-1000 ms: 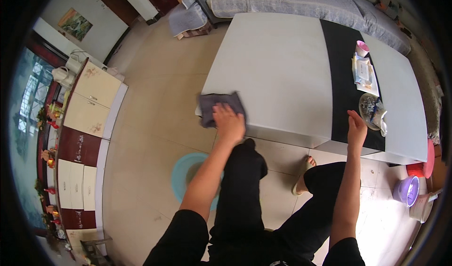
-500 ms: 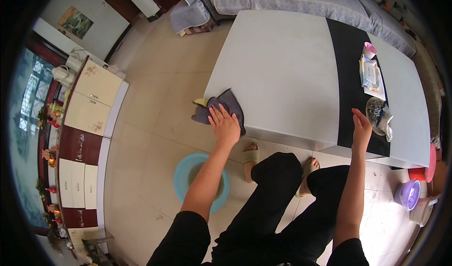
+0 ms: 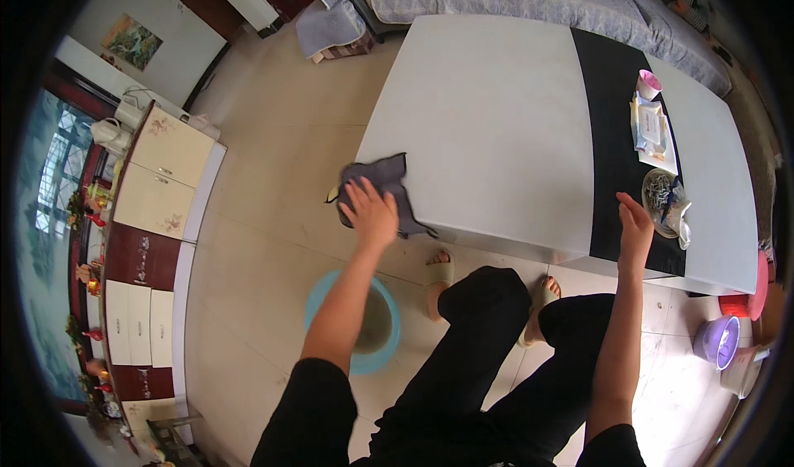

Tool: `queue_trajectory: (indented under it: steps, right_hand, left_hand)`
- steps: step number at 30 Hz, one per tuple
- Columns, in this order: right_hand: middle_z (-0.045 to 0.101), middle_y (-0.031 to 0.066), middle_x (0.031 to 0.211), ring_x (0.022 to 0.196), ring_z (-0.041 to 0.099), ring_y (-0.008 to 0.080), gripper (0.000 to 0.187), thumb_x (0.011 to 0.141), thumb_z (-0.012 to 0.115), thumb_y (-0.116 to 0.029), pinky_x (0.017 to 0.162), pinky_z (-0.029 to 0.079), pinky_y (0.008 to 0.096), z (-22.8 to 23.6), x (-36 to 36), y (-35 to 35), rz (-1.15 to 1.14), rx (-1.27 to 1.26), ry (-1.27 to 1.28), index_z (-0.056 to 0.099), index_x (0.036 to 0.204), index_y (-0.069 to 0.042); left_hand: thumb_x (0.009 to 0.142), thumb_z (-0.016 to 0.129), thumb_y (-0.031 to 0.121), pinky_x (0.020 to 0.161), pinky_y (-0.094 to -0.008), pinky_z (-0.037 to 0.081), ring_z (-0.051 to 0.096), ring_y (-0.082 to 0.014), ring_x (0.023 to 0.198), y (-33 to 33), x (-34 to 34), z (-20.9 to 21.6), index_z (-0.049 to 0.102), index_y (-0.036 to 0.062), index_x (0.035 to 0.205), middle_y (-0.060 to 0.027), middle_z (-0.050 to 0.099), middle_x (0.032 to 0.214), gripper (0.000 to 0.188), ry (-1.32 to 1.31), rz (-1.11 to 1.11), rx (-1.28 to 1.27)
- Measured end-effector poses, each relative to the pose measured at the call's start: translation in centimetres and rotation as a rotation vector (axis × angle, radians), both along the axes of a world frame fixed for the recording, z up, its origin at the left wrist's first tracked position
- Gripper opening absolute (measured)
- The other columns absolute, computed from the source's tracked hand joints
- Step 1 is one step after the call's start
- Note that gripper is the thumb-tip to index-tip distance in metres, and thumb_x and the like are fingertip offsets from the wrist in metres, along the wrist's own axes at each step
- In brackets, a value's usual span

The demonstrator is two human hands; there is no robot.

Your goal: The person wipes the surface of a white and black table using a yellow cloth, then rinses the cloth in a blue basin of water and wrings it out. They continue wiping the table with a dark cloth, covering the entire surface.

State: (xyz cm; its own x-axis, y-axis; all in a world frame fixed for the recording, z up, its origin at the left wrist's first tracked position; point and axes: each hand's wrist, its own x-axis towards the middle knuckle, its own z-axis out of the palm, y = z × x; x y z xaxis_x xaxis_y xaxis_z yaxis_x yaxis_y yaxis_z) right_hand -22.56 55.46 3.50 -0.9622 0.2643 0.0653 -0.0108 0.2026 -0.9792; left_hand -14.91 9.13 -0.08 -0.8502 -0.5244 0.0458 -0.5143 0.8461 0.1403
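A dark grey cloth (image 3: 390, 172) lies over the near left corner of the pale coffee table (image 3: 496, 119), part of it hanging past the edge. My left hand (image 3: 372, 217) is open on top of the cloth, its fingers spread, slightly smeared by motion. Over the table's black band (image 3: 614, 119), my right hand (image 3: 635, 225) is held with its fingers stretched out, and nothing shows in it. Beside that hand sits a dish (image 3: 659, 192) of small wrapped-looking pieces, with a crumpled clear and white packet (image 3: 678, 217) at its edge.
A light blue basin (image 3: 392, 306) of murky water stands on the floor below my left forearm. On the black band are a pink cup (image 3: 648, 85) and a tissue pack (image 3: 650, 129). A purple bucket (image 3: 716, 341) is at right, cabinets (image 3: 153, 194) at left, a sofa (image 3: 513, 0) behind.
My left hand has slid left with the cloth, towards and past the table's left edge, and the cloth has spread out differently. My right hand stays nearly in place.
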Motion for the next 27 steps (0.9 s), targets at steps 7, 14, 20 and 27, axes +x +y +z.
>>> queue_trajectory:
  steps: [7,14,20,27]
  right_hand:
    - [0.067,0.0116,0.11,0.104,0.061,0.0165,0.024,0.09,0.056,-0.005,0.093,0.044,0.0261,0.6,0.2,-0.1,-0.015,-0.067,0.04,0.066,0.11,0.003]
    - [0.068,0.0097,0.107,0.101,0.061,0.015,0.022,0.089,0.057,-0.005,0.092,0.043,0.0248,-0.7,0.2,-1.2,-0.031,-0.018,-0.02,0.068,0.107,0.003]
    - [0.068,0.0062,0.102,0.085,0.057,0.0088,0.025,0.09,0.056,-0.006,0.081,0.044,0.0209,1.6,0.2,-1.1,-0.028,-0.184,-0.003,0.066,0.111,0.003]
    - [0.066,0.0018,0.096,0.081,0.052,0.0055,0.025,0.089,0.057,-0.007,0.077,0.042,0.0196,1.0,0.3,-2.1,-0.021,-0.148,-0.052,0.068,0.11,-0.001]
  left_hand:
    - [0.097,0.03,0.034,0.113,-0.0562,0.007,0.009,-0.0395,0.143,1.1,-0.5,-2.0,0.013,-0.0073,0.146,-0.0282,0.012,0.153,0.067,0.005,0.179,-0.095]
    - [0.098,0.03,0.036,0.114,-0.0547,0.009,0.005,-0.0376,0.144,-5.2,-0.6,1.4,0.015,-0.0048,0.147,-0.0257,0.01,0.154,0.066,-0.001,0.426,0.095]
    - [0.097,0.032,0.038,0.114,-0.0559,0.006,0.001,-0.0401,0.144,2.4,1.6,-1.7,0.011,-0.0085,0.146,-0.0268,0.003,0.154,0.071,0.016,-0.024,-0.001]
    - [0.098,0.029,0.048,0.111,-0.0622,0.008,0.001,-0.0439,0.143,-4.0,-1.5,1.5,0.009,-0.0019,0.149,-0.0255,-0.001,0.155,0.074,-0.079,0.414,0.183]
